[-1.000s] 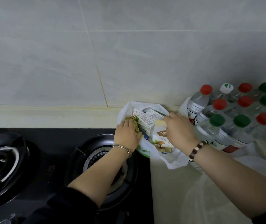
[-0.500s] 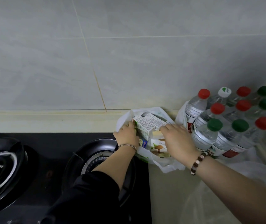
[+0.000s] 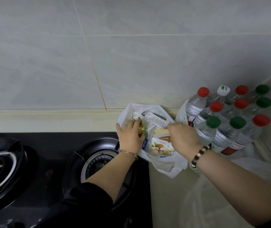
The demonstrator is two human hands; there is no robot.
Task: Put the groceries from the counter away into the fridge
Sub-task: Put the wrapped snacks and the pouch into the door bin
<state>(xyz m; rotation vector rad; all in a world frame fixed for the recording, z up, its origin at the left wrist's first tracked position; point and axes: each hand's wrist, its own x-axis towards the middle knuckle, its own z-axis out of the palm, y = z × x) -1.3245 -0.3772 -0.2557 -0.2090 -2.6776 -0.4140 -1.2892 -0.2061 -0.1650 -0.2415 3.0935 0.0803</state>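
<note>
Reaching over the stove's right burner (image 3: 101,162), my left hand (image 3: 130,137) is curling round a gold-wrapped packet (image 3: 141,129) inside the white bag (image 3: 164,167), which is sitting against the far wall with the cartons (image 3: 156,123) in it. My right hand (image 3: 183,139) is curling at one carton's end, can't tell if it's actually gripping. Water bottles (image 3: 222,129) are standing just right of it.

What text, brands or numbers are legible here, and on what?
Nothing reads legibly.
Small carton: dense fine print, too small.
Pictured pouch: brown logo and caption, blurred.
Water bottles: label print blurred.
White bottle cap: green mark, no readable letters.
Gold foil packet held by left hand: no print visible.
</note>
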